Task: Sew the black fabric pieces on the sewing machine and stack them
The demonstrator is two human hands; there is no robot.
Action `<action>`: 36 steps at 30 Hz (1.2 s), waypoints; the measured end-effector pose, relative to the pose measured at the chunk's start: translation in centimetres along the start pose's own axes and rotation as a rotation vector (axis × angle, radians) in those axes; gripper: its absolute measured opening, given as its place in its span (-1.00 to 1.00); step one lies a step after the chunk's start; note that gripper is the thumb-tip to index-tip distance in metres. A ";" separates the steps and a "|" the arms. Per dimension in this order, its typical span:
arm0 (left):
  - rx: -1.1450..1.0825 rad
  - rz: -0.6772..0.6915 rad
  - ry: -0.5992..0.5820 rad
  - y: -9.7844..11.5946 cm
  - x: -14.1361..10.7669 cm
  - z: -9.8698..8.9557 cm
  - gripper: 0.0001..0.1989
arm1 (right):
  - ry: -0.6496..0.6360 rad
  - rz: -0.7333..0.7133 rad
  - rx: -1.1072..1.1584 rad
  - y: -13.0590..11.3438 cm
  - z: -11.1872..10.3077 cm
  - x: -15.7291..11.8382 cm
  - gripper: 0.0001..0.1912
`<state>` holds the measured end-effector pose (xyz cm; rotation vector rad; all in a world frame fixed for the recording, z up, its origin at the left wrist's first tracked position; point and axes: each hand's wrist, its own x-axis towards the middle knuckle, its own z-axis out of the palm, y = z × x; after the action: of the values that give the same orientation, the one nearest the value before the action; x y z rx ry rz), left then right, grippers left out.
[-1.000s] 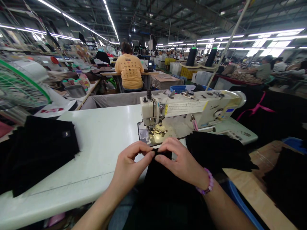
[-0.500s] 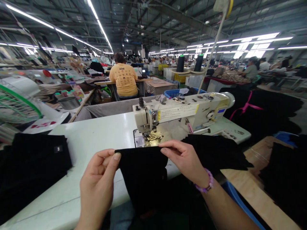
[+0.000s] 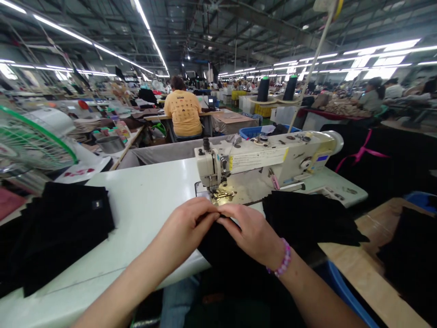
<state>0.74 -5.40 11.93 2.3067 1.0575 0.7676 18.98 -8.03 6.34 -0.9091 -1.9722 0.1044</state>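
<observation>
Left hand [image 3: 187, 223], right hand [image 3: 251, 231] meeting, pinching black cloth [image 3: 221, 246]

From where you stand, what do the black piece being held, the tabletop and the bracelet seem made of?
Black piece: matte fabric, by its droop and lack of shine; fibre unclear. Tabletop: smooth, pale, glossy, probably laminate, since light reflects in a soft streak. Bracelet: rounded purple and pink beads, perhaps plastic or glass; I can't tell which.

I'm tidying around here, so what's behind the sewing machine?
Behind the sewing machine are a blue basket and, farther back, two dark thread cones. The basket's lower part is covered.
</observation>
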 end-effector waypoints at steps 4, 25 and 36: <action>0.045 -0.040 -0.046 -0.1 0.8 0.0 -0.83 | 0.004 0.133 0.114 0.4 0.1 -0.4 -0.80; 0.350 -0.421 -0.079 -14.4 6.9 6.0 -0.86 | -0.255 0.282 -0.188 4.3 6.8 -4.8 -0.74; 0.323 -0.515 -0.131 -14.8 8.9 5.4 -0.80 | -0.249 0.302 -0.169 4.9 7.4 -4.0 -0.74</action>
<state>1.48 9.18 1.30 2.1390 1.7148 0.2520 17.11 -4.99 -2.75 -1.3571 -2.0798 0.2359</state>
